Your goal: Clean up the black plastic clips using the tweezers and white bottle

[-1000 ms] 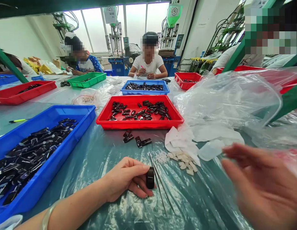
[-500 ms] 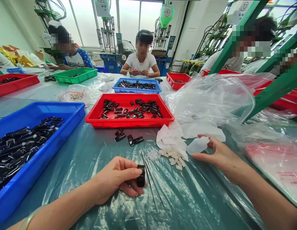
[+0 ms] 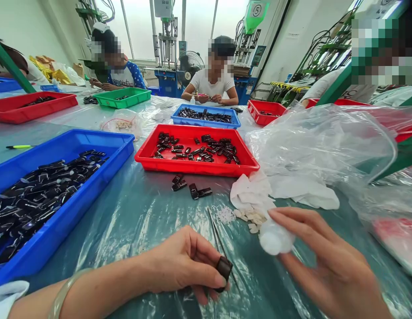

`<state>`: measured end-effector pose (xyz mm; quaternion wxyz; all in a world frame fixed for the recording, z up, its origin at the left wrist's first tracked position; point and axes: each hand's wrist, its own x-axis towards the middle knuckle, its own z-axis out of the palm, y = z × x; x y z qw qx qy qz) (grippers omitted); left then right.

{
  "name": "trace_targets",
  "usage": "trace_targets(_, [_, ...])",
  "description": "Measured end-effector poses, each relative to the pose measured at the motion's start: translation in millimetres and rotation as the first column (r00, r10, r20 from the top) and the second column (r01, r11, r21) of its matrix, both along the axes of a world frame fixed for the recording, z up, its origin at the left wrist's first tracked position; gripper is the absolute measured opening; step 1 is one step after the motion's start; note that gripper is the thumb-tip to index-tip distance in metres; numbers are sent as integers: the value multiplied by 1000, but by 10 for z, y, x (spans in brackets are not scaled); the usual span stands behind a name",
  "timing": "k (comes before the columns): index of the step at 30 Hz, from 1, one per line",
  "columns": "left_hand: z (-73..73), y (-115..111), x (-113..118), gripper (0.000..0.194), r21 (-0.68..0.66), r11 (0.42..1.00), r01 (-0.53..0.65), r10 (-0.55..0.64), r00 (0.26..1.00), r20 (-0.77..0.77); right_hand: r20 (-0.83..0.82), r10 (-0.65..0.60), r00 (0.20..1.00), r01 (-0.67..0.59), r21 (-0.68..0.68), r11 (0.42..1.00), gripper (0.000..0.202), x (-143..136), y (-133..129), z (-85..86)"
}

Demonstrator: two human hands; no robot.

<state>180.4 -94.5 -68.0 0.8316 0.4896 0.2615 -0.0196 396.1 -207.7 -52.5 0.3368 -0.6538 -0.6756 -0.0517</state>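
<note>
Between its thumb and fingers, my left hand (image 3: 189,266) grips a small glossy black part (image 3: 223,271) low in the middle of the view. My right hand (image 3: 328,261) holds a small translucent white bottle (image 3: 276,237) between thumb and fingers, its base turned toward the camera. Metal tweezers (image 3: 217,235) lie on the plastic-covered table, partly behind my left hand. Beyond them are tiny clear bits (image 3: 225,215) and a pile of cream-coloured pieces (image 3: 252,217), partly hidden by the bottle. Several loose black parts (image 3: 194,191) rest before the red tray.
A red tray (image 3: 199,167) and a large blue tray (image 3: 89,195) hold black parts. White cloth (image 3: 249,192) and clear plastic bags (image 3: 319,141) lie at the right. Across the table, a person in a white shirt (image 3: 212,84) works behind a smaller blue tray (image 3: 206,124).
The bottle has come nearer in my right hand and its base now faces the camera. My left hand has moved right and lower, tilting the black part. The whole view has shifted.
</note>
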Motion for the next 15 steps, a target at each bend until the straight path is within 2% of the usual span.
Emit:
trace_targets(2, [2,-16,0,16,-6,1000,27,-27,1000,-6,168,80,983,-91,62,994,44,-75,-11,-15])
trace_targets(7, [-44,-31,13,20,-51,997,51,-52,999,-11,346,82,935,-126,107,986,38,-147,21,-46])
trace_targets(11, [-98,-39,12,23,-63,997,53,-53,999,-7,382,78,921,-150,162,975,37,-173,20,-68])
trace_targets(15, [-96,-42,4,22,-62,996,65,-65,998,3,397,115,911,-165,95,982,35,-196,-5,-59])
